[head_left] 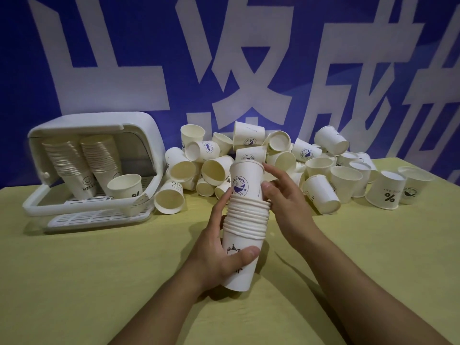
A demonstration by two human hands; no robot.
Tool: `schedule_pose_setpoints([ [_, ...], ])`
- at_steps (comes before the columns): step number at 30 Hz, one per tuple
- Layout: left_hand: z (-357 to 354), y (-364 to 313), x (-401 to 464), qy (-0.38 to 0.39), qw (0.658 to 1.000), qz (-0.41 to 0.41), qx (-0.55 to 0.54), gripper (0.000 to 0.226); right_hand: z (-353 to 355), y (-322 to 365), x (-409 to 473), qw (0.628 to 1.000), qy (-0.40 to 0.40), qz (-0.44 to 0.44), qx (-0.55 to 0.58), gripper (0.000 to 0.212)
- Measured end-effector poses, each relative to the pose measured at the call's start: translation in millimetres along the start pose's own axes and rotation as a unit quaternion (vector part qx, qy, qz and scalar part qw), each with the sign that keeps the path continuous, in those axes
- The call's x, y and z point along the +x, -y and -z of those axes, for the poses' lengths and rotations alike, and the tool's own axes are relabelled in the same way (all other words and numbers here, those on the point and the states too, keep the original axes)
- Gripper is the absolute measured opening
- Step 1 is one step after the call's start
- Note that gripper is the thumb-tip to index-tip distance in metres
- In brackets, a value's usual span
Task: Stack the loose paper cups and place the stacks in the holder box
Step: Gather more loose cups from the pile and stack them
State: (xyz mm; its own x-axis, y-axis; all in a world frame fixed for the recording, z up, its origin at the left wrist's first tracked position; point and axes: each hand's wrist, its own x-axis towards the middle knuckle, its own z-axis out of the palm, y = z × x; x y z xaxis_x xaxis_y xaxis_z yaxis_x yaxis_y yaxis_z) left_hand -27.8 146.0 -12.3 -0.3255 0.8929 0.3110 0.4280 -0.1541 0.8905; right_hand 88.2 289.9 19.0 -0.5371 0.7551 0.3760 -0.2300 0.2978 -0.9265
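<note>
Many nested cups, one stack [245,227] above the desk [74,282]: light, thin-walled, easily crushed. Left hand [219,257] wrapped round its base, right hand [286,202] pinching the top cup [246,181]. Best gripped low, gently

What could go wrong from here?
1. The top cup sits high on the stack, not fully nested; it may tip off when moved.
2. The left hand grips only the stack's base, so the column could bend or slip.
3. The box already holds two stacks and a loose cup, which may block insertion.
</note>
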Motion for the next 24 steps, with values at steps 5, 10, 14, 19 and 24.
schedule_pose_setpoints([
  [5,2,2,1,-0.028,1.0,0.011,0.009,0.114,0,-2,1,1.0,-0.004,0.008,-0.004,0.025],
  [10,2,1,2,-0.063,0.998,0.025,0.007,0.122,-6,-1,-5,0.998,0.03,0.036,-0.044,0.026],
  [14,4,4,4,-0.064,0.998,0.022,0.007,0.123,-4,-3,-3,0.997,0.027,0.041,-0.058,0.016],
  [19,2,3,5,-0.036,0.999,0.04,-0.003,0.121,1,-4,-2,0.996,0.025,0.054,-0.068,0.008],
  [24,4,-2,5,-0.09,0.994,0.053,-0.008,0.112,6,-29,8,0.973,-0.069,0.047,-0.216,0.037],
])
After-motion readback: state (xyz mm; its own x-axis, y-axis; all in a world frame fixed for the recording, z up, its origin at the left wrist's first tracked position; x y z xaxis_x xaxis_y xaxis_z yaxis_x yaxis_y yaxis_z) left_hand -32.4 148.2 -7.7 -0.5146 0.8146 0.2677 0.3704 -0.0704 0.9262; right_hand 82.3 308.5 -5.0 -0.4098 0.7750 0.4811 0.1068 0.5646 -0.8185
